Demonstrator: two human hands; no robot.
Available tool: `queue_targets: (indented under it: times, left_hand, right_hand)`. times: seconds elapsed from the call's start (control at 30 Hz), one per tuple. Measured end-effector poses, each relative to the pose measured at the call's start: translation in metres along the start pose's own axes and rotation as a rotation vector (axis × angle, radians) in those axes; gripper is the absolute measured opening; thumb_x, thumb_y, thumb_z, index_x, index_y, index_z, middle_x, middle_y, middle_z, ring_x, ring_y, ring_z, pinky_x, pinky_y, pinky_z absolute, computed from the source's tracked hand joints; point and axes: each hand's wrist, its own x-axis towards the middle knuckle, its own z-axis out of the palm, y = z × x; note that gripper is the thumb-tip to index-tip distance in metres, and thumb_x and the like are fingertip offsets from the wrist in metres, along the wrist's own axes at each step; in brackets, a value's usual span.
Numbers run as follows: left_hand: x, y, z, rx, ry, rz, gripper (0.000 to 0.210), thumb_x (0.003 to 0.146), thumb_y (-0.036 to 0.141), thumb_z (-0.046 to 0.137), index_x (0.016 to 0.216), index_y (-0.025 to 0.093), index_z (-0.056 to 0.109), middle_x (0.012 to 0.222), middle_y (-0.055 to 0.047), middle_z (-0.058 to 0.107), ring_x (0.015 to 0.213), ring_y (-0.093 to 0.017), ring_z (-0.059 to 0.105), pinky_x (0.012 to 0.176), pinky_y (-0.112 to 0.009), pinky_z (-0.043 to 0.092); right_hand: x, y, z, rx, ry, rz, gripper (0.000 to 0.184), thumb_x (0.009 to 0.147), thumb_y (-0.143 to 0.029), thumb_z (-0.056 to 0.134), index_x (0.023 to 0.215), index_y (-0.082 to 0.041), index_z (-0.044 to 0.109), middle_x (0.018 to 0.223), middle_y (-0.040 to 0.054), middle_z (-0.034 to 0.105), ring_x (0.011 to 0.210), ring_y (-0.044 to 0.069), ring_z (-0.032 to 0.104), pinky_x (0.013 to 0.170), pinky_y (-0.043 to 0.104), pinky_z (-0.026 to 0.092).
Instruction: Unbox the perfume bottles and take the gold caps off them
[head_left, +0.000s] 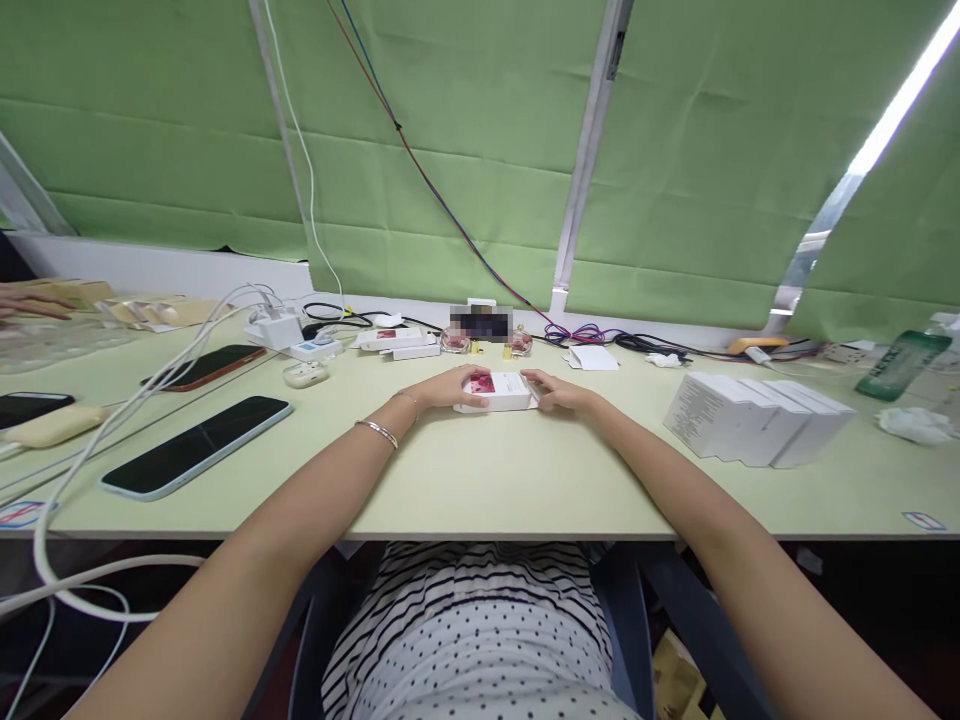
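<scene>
A small white box [508,391] with a red picture on its top lies on the table in front of me. My left hand [452,388] is closed around its left end, thumb on the near side and fingers over the far edge. At the right end, my right hand [556,390] has its bent fingers against a white flap of the box; the fingertips are partly hidden. Behind the box are small clear-and-pink round items [517,344] with yellow bits, beside a blurred dark object [481,323].
Several white boxes [757,418] stand in a row on the right, near a green bottle [904,362]. Phones [199,447] and white cables [124,425] lie on the left. More flat white boxes [397,341] sit at the back. Another person's hand [34,300] shows far left.
</scene>
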Motion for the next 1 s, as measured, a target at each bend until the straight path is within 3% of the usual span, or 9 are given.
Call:
queue_targets:
  times: [0.2, 0.4, 0.6, 0.73, 1.0]
  left_hand:
    - [-0.001, 0.001, -0.002, -0.006, -0.005, 0.010, 0.072, 0.065, 0.052, 0.061, 0.127, 0.023, 0.041, 0.132, -0.005, 0.044, 0.118, -0.025, 0.042, 0.100, -0.034, 0.032]
    - [-0.003, 0.005, -0.003, 0.007, -0.019, 0.017, 0.071, 0.065, 0.052, 0.061, 0.127, 0.022, 0.041, 0.132, -0.005, 0.044, 0.117, -0.025, 0.043, 0.099, -0.033, 0.033]
    - [-0.003, 0.006, -0.003, 0.006, -0.018, 0.025, 0.071, 0.065, 0.050, 0.062, 0.126, 0.021, 0.042, 0.131, -0.005, 0.046, 0.116, -0.025, 0.045, 0.097, -0.032, 0.034]
    - [-0.003, 0.005, -0.003, 0.004, -0.023, 0.031, 0.071, 0.066, 0.050, 0.061, 0.127, 0.021, 0.041, 0.131, -0.005, 0.045, 0.116, -0.024, 0.044, 0.098, -0.032, 0.034]
    - [-0.003, 0.008, -0.003, 0.014, -0.026, 0.033, 0.071, 0.066, 0.048, 0.061, 0.127, 0.018, 0.041, 0.131, -0.007, 0.044, 0.117, -0.026, 0.043, 0.098, -0.034, 0.033]
  right_hand:
    - [-0.007, -0.004, -0.006, 0.042, -0.025, 0.033, 0.085, 0.053, -0.022, 0.072, 0.130, -0.023, 0.036, 0.124, 0.0109, 0.050, 0.119, 0.026, 0.042, 0.102, 0.048, 0.028]
    - [-0.007, -0.006, -0.003, 0.161, 0.015, 0.003, 0.068, 0.057, -0.028, 0.071, 0.119, -0.020, 0.046, 0.125, 0.0104, 0.047, 0.108, 0.021, 0.050, 0.095, 0.042, 0.040]
    - [-0.006, -0.013, 0.006, 0.243, 0.017, -0.018, 0.057, 0.056, -0.027, 0.072, 0.108, -0.021, 0.050, 0.120, 0.0084, 0.051, 0.100, 0.019, 0.053, 0.090, 0.040, 0.044]
    - [-0.007, -0.015, 0.007, 0.279, 0.011, -0.021, 0.050, 0.055, -0.028, 0.074, 0.098, -0.020, 0.051, 0.132, 0.0094, 0.042, 0.095, 0.017, 0.055, 0.090, 0.040, 0.044]
    - [-0.003, -0.010, 0.008, 0.314, 0.009, -0.025, 0.051, 0.052, -0.033, 0.077, 0.094, -0.020, 0.051, 0.138, 0.0108, 0.034, 0.089, 0.014, 0.057, 0.089, 0.039, 0.044]
